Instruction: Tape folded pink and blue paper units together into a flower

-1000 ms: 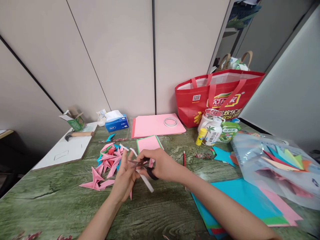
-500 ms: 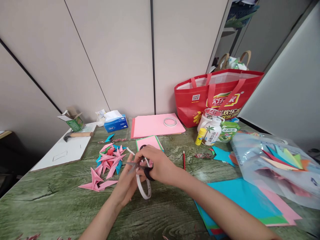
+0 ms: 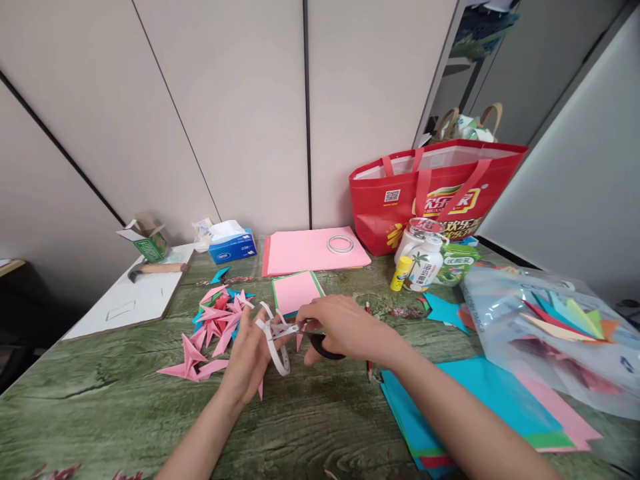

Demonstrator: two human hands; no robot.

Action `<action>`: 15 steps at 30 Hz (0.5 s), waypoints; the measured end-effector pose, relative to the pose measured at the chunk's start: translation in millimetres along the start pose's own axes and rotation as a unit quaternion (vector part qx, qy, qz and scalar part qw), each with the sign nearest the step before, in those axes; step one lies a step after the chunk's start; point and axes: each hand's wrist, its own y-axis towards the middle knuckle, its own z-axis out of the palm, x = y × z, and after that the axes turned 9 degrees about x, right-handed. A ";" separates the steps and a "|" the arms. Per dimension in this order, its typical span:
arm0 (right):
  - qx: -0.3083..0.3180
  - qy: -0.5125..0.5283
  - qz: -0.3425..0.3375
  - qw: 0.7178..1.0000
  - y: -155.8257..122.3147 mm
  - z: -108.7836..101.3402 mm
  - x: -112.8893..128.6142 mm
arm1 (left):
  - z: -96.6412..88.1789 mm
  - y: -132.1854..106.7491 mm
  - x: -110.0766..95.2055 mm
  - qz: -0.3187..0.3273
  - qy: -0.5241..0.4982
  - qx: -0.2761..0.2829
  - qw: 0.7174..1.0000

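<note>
My left hand [image 3: 244, 363] is palm up with its fingers around a narrow roll of white tape [image 3: 283, 362]. Short white tape strips stand out near its fingertips. In my right hand [image 3: 345, 325] are black-handled scissors [image 3: 325, 347], their blades reaching left among the tape strips. Whether the blades touch a strip is unclear. Left of my hands lies a pile of folded paper pieces [image 3: 231, 321], mostly pink with some blue and red. Beyond my hands is a stack of small paper squares [image 3: 296, 291], pink on top. Another pink tip shows under my left hand.
Pink sheets [image 3: 300, 248] bear a second tape ring [image 3: 341, 244]. A red bag [image 3: 375, 220], bottle [image 3: 424, 265] and glue stick [image 3: 401, 274] stand at back right. Blue sheets [image 3: 480, 390] and a plastic bag [image 3: 493, 313] lie right. A hammer [image 3: 157, 268] rests on a white board [image 3: 120, 300].
My right hand has moved right with the scissors, drawing the blades back from my left fingers. The tape roll has tilted and risen slightly, and more of the strips show.
</note>
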 end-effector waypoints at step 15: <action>0.022 0.220 -0.195 0.955 25.7 25.3 -0.7 | -6.7 -0.4 1.1 -0.017 0.010 0.000 1.000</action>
